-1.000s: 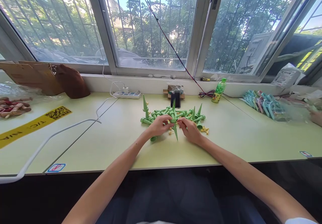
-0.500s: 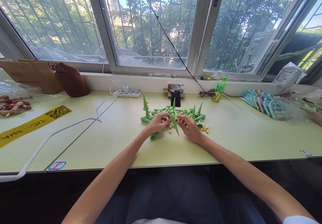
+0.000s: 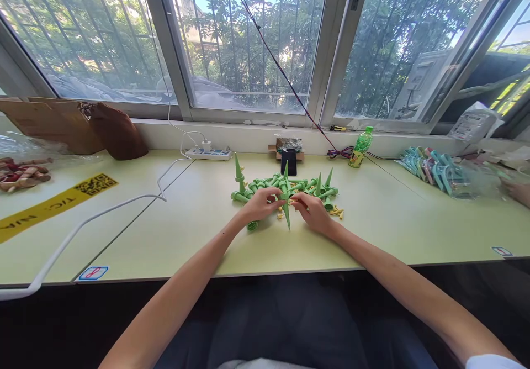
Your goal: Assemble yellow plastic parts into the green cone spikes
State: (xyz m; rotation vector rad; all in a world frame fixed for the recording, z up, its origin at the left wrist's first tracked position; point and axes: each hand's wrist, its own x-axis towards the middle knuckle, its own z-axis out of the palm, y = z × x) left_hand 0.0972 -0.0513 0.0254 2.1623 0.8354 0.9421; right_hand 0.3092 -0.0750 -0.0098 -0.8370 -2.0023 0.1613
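My left hand [image 3: 260,205] is closed on a green plastic spike [image 3: 287,214], its pointed tip aimed down towards me. Close against the spike's right side, the fingers of my right hand [image 3: 313,211] are pinched together. Whatever they grip is too small to make out; a dark spot shows by the fingertips. Around and behind both hands lies a pile of green spikes and tubular parts [image 3: 260,183], a few standing point up. Small yellow plastic pieces [image 3: 338,212] are scattered at the pile's right side, with others partly hidden under my hands.
Behind the pile lie a black phone [image 3: 289,162] and a small open carton [image 3: 275,150]. A green drink bottle [image 3: 361,148] stands further right, near bagged pastel items [image 3: 439,170]. A white power strip [image 3: 209,154] and cable [image 3: 103,210] are left. Another person's hand [image 3: 517,192] shows far right.
The held spike has turned, its tip swinging left and nearer to me. My right fingertips have shifted slightly beside it. The other person's hand has moved a little leftward.
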